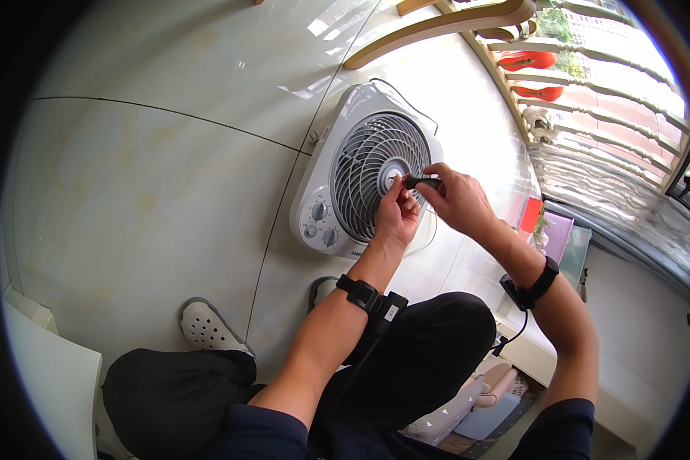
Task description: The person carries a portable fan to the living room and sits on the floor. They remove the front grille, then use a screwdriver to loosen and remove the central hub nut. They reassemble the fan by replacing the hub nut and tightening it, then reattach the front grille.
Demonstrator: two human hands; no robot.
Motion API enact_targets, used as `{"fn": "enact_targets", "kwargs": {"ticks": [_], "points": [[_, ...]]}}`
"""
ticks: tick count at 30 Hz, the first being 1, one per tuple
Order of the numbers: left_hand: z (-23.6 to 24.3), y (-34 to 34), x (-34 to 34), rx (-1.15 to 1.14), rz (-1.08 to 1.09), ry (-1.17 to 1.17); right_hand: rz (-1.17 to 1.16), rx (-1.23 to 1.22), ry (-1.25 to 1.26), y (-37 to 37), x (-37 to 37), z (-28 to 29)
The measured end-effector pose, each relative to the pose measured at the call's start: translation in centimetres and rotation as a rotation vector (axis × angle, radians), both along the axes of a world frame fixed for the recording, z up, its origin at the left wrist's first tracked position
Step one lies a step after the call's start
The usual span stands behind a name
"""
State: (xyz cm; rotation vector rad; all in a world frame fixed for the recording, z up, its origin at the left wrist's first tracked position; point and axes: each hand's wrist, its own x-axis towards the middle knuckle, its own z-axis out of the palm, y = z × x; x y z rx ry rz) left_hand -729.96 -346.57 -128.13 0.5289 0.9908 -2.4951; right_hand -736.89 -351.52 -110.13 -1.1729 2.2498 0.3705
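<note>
A white box fan [305, 218] lies on its back on the floor, its round spiral grille [358, 165] facing up. Two large knobs and a smaller one sit at its near-left corner. Above the grille's hub, my right hand [461, 201] is closed around a short black tool [422, 182] that looks like a screwdriver. My left hand [399, 215] is just beside it, thumb and fingers pinched close to the tool's front end. Whatever lies between the left fingertips is too small and covered to make out.
A curved wooden chair leg [437, 34] stands beyond the fan. At the right, a railing [590, 80] has red shoes [527, 61] by it. A low white cabinet [629, 337] is at my right. The fan's cord [408, 103] loops along its far edge. My knees and clogs [208, 326] are close by.
</note>
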Motion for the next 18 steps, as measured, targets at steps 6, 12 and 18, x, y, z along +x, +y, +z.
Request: {"fn": "enact_targets", "kwargs": {"ticks": [6,12,18], "points": [[2.1,-2.5,3.7,-0.88,-0.449,-0.829,0.562,0.026,-0.042,0.5,-1.2,-0.4],[0.5,-6.1,5.8,-2.238,-0.272,-1.374,0.232,-0.182,-0.049,1.0,-1.5,-1.9],[-0.6,-5.8,5.2,-2.388,-0.367,-1.377,-0.092,-0.118,-0.033,0.6,-0.9,-2.0]]}}
